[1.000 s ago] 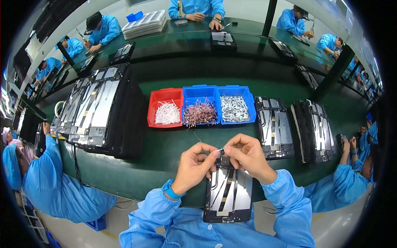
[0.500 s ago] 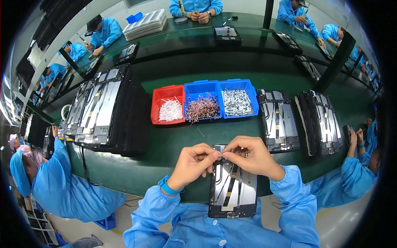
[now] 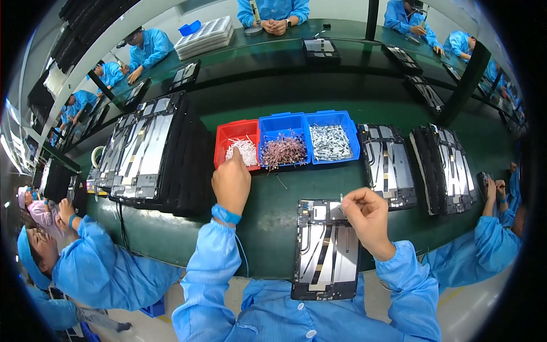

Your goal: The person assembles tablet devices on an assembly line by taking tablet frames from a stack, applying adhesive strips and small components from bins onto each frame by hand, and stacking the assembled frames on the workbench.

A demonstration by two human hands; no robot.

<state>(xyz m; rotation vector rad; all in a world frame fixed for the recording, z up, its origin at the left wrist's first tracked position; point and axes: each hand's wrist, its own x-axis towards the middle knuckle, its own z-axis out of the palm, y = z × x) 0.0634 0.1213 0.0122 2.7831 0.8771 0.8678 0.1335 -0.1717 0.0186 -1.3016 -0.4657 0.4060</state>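
Two bare hands work over the green desk [image 3: 273, 228]. Left hand [image 3: 231, 182] reaches to eleven o'clock, fingertips in the red bin [image 3: 235, 134] of white parts; its grip is hidden. Right hand [image 3: 369, 219] pinches something tiny over the open tablet [image 3: 326, 251] at six o'clock.

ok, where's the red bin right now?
Head view: the red bin sits left of centre on the green table, leftmost of three bins, against the middle blue bin. The left hand reaches its near edge.
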